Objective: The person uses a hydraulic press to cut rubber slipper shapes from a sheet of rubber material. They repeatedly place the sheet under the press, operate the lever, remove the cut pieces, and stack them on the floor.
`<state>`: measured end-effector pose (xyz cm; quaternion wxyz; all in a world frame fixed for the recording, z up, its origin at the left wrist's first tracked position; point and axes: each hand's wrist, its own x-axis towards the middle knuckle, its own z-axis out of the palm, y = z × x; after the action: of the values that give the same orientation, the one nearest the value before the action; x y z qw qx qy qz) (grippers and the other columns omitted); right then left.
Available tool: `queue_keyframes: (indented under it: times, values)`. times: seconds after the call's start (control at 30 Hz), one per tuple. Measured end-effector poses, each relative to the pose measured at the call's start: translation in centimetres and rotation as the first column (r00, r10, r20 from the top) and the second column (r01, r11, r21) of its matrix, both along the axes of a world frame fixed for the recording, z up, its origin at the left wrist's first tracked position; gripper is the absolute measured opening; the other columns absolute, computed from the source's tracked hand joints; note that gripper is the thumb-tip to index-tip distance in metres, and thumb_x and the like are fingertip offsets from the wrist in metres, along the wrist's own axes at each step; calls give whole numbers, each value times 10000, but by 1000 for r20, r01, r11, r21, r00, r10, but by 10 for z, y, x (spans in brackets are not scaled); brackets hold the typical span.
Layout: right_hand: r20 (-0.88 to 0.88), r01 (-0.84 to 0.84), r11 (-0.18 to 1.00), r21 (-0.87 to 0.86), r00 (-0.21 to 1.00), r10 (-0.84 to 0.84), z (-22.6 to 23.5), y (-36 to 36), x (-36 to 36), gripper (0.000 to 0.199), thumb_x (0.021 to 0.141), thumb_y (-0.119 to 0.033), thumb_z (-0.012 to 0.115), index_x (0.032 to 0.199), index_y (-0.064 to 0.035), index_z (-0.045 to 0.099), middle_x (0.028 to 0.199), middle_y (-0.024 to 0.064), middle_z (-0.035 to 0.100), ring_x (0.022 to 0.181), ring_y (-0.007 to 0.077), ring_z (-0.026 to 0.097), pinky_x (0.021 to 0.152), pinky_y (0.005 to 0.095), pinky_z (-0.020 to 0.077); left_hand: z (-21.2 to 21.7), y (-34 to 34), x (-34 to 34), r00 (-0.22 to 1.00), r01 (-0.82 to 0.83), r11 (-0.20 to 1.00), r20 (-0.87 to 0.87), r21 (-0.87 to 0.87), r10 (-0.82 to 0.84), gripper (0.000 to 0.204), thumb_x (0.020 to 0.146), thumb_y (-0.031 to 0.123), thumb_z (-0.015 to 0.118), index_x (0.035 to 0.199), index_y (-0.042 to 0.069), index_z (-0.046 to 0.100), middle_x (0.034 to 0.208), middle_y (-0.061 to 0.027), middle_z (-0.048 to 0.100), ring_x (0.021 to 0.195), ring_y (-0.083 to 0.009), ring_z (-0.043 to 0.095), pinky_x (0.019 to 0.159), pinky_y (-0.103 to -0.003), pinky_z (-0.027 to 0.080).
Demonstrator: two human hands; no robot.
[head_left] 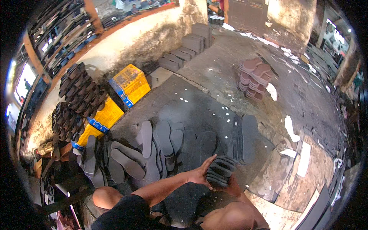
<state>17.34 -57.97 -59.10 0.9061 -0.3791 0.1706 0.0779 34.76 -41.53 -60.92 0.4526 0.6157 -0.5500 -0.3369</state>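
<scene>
Between my two hands is a small stack of dark grey shoe soles (220, 171), seen mostly end-on. My left hand (200, 174) grips its left side, with the thumb up along the edge. On the lower right my right hand (231, 185) closes round the stack, its fingers partly hidden. Just beyond, a row of upright and leaning dark soles (248, 138) stands on the floor. Loose grey soles (163, 138) lie in an overlapping heap to the left of the hands, reaching toward my left knee.
Two yellow crates (135, 85) sit by the left wall, beside piled dark sandals (82, 92). Grey sole stacks (193, 43) line the wall farther back. Brown soles (254, 74) are stacked at the far right. Wooden boards (306, 182) and white scraps (291, 128) lie on the right.
</scene>
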Motion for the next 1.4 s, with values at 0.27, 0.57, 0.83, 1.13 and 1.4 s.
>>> queue_keyframes:
  times: [0.27, 0.57, 0.83, 1.13, 1.4]
  values:
    - [24, -36, 900, -434, 998, 52, -11, 2, -13, 768, 930, -529, 630, 1550, -135, 402, 1483, 123, 528, 1370, 344, 513, 1115, 540, 454, -17, 2, 7, 996, 22, 997, -90, 77, -15, 1635, 536, 306, 1035, 1631, 82, -158, 1704, -226, 11, 1585, -365, 66, 1286, -456, 175]
    - [255, 173, 456, -873, 959, 125, -46, 3, -1, 845, 866, -433, 762, 1554, -123, 381, 1461, 146, 527, 1356, 361, 513, 1137, 535, 427, -46, 3, 15, 979, 106, 994, -179, 42, -97, 1617, 545, 286, 1027, 1628, 56, -152, 1703, -215, 48, 1583, -356, 91, 1291, -441, 142]
    - [188, 188, -8, -982, 980, -62, -4, 29, -6, 1297, 619, -371, 962, 1596, -12, 188, 1447, 299, 401, 1353, 477, 417, 1165, 548, 340, -77, 15, 36, 856, 49, 904, 449, 424, -256, 1076, 739, 419, 855, 1628, 253, 272, 1687, -25, 275, 1587, -330, 145, 1230, -653, 76]
    - [-317, -338, -320, -885, 941, -117, -57, 28, -24, 1404, 627, -432, 935, 1631, 8, 58, 1545, 284, 311, 1445, 451, 298, 1205, 592, 197, -24, 26, 81, 805, -421, 801, 583, 426, 113, 752, 967, 334, 657, 1626, 238, 308, 1695, -94, 271, 1591, -372, 115, 1176, -767, 123]
    - [347, 312, -281, -907, 934, -82, -73, 35, -28, 1347, 659, -485, 926, 1603, 17, 108, 1556, 318, 283, 1404, 499, 343, 1154, 636, 275, 114, -38, -5, 822, -144, 977, 569, 161, 27, 679, 1026, 494, 541, 1562, 94, 419, 1657, -180, 329, 1555, -404, 236, 1254, -563, 195]
